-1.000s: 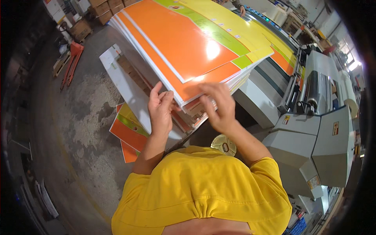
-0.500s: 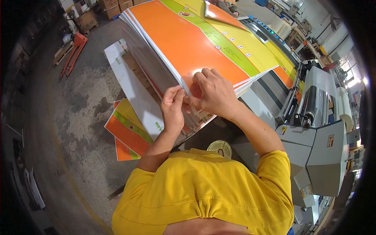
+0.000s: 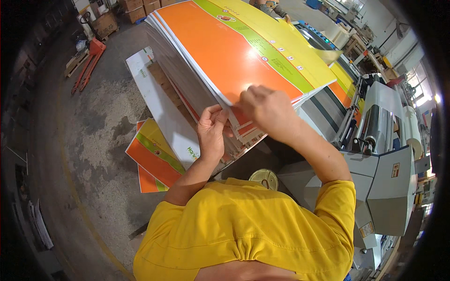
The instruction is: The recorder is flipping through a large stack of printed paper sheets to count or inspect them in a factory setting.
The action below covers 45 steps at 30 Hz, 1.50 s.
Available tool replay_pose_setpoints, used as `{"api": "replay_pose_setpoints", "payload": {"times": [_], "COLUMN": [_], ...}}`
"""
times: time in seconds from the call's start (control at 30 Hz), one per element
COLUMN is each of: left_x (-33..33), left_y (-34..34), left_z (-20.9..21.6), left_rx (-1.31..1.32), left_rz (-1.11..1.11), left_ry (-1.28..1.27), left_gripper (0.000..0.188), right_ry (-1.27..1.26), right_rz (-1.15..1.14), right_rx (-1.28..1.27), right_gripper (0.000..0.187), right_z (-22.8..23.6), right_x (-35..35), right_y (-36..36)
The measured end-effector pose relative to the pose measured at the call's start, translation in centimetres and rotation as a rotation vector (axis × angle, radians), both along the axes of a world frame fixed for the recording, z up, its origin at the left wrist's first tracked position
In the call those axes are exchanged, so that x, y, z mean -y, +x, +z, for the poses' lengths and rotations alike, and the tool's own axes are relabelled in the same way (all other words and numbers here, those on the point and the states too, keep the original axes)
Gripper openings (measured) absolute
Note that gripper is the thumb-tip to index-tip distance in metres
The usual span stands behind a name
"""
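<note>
A tall stack of printed sheets [image 3: 220, 51], orange, green and yellow, rises in front of me. At its near left corner is my left hand [image 3: 213, 131], with thumb and fingers pinched together against the edge. Whatever lies between those fingertips is hidden. My right hand [image 3: 269, 112] hovers by the near edge, apart from the left, its fingers curled and smeared by motion. Beneath the hands, the layered lower sheets and their corners show.
A white printed board [image 3: 164, 103] leans left of the stack, with loose printed sheets [image 3: 152, 150] on the floor. A grey roller machine [image 3: 370, 136] stands right. A red pallet jack [image 3: 91, 61] is far left. A co-worker's hand [image 3: 287, 18] is beyond the stack.
My right hand has moved right, away from my left, which shifts only slightly. The raised orange sheet at the far edge no longer shows there; a yellow sheet curls at the right.
</note>
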<state>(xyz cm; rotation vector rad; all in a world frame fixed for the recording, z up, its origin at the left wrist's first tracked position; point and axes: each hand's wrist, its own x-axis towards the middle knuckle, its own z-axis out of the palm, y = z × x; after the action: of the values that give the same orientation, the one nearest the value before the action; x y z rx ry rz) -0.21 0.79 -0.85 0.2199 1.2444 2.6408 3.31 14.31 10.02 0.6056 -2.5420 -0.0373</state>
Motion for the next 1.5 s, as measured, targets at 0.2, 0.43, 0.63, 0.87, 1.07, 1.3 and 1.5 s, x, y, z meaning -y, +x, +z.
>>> {"api": "replay_pose_setpoints", "payload": {"times": [0.2,0.43,0.63,0.87,1.07,1.3,1.5], "left_x": [0.5,0.2,0.5,0.6,0.6,0.5,0.0], "left_y": [-0.3,-0.1,-0.2,-0.1,-0.1,0.0,0.3], "left_z": [-0.5,0.0,-0.4,-0.5,0.1,-0.2,-0.6], "left_rx": [-0.061,-0.04,-0.077,-0.099,-0.056,-0.104,-0.097], "left_rz": [-0.017,-0.012,-0.001,-0.022,0.011,0.049,0.074], "left_ry": [-0.004,0.05,0.016,-0.044,-0.027,-0.072,-0.051], "left_gripper": [0.015,0.014,0.013,0.013,0.012,0.014,0.019], "right_ry": [-0.132,0.025,-0.246,-0.321,-0.436,-0.718,-0.512], "right_rz": [-0.108,-0.04,-0.193,-0.517,0.201,0.085,-0.173], "right_rx": [-0.454,-0.13,-0.07,-0.16,-0.073,-0.299,-0.057], "right_gripper": [0.013,0.013,0.012,0.076,0.079,0.032,0.026], "right_z": [4.0,-2.4,-2.2,-10.7,-10.7,-7.8,-4.1], "right_x": [-1.3,-1.1,-3.0,-8.8,1.4,-0.8,0.0], "right_y": [-0.5,-0.4,0.1,3.6,4.5,5.0,2.9]}}
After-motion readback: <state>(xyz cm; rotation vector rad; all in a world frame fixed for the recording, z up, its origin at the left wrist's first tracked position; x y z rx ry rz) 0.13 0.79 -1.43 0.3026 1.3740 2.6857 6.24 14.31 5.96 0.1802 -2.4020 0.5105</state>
